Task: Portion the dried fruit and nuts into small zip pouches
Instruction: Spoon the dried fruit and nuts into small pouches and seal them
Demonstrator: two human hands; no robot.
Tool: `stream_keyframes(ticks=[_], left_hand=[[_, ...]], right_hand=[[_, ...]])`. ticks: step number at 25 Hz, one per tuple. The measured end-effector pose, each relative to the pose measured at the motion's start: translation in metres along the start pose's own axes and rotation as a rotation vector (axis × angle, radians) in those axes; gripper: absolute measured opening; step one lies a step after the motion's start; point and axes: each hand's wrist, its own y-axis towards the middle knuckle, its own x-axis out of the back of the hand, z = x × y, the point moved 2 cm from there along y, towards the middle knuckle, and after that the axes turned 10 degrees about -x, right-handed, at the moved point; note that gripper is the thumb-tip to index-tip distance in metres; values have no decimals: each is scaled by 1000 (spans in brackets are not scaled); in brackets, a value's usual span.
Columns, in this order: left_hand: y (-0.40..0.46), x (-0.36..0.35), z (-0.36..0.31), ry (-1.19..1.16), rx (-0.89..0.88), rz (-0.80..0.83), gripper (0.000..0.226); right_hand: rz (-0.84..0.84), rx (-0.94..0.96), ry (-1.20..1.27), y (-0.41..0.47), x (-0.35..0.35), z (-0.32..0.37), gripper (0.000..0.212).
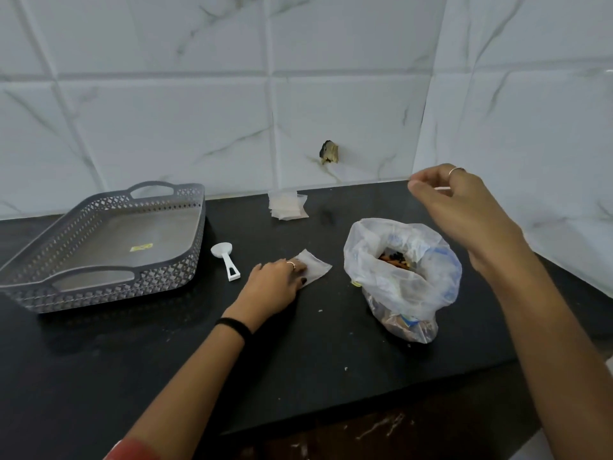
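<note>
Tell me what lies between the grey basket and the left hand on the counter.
In the head view, a white scoop lies between the grey basket and the left hand.

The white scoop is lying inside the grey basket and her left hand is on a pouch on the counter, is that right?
Not quite. In the head view the white scoop lies on the black counter, just right of the grey basket, not inside it. The left hand does rest on a pouch.
</note>
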Motion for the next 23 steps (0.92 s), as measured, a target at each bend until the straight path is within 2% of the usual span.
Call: stream_keyframes(ticks=[2, 4, 6, 7, 10, 12, 13, 14, 16, 17, 20, 23], left_hand=[[-15, 6, 15, -60, -61, 27, 38], [-33, 17, 27, -111, -126, 129, 40], [-52, 28, 33, -208, -165, 198, 49], [-58, 31, 34, -244, -169, 175, 54], [-63, 33, 30, -229, -130, -121, 46], [-62, 32, 18, -186, -98, -321, 26], [-60, 30, 10, -180, -95, -371, 15], [-59, 29, 4, -182, -79, -378, 16], [-56, 21, -4, -161, -11, -269, 35], [-55, 18, -5, -117, 11, -205, 36], [-53, 15, -2, -48, 31, -142, 22], [-54, 18, 8, -278, 59, -186, 20]], right_hand=[[-6, 63, 14, -20, -5, 8, 17], [19, 105, 70, -42, -13, 11, 16], [95, 137, 159, -67, -29, 11, 13], [153, 142, 181, -78, -43, 8, 12], [286, 166, 13, -88, -102, -8, 14], [242, 139, -126, -74, -137, -26, 16], [212, 116, -159, -66, -148, -34, 17], [194, 104, -171, -58, -156, -41, 18], [196, 107, -167, -50, -162, -53, 17], [204, 115, -157, -49, -162, -57, 16], [221, 163, -126, -52, -161, -58, 20], [297, 273, -128, -57, -161, -55, 29]])
